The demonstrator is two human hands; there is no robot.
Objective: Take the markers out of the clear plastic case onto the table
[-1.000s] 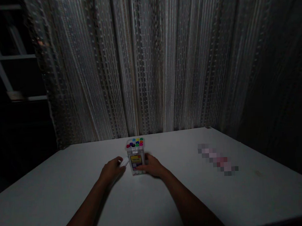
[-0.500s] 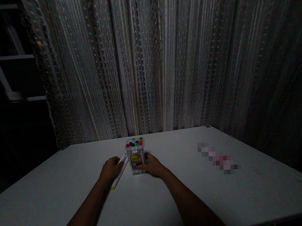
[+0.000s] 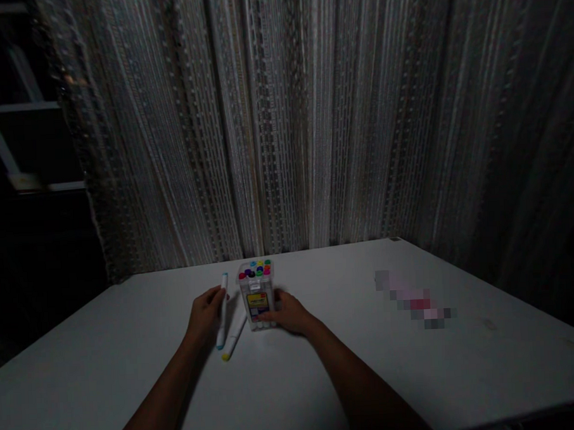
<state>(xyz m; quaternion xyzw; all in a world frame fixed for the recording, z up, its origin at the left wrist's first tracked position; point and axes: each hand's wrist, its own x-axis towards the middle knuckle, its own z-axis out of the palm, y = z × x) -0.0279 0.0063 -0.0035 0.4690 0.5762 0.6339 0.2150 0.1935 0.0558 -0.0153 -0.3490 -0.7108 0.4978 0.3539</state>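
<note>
A clear box of markers point(image 3: 257, 297) with several coloured caps stands upright on the white table point(image 3: 322, 365). My right hand point(image 3: 285, 313) grips the box low on its right side. My left hand point(image 3: 205, 313) is closed around a white marker with blue ends point(image 3: 222, 306), held nearly upright just left of the box. A second white marker with a yellow end point(image 3: 234, 339) lies flat on the table between my left hand and the box.
A striped curtain point(image 3: 283, 126) hangs right behind the table's far edge. A blurred pinkish patch point(image 3: 412, 300) lies on the table to the right. A dark shelf frame point(image 3: 8, 145) stands at the far left.
My left hand has lifted the blue-ended marker from a slanted pose to nearly upright. The yellow-ended marker now lies free on the table. My right hand has stayed on the box.
</note>
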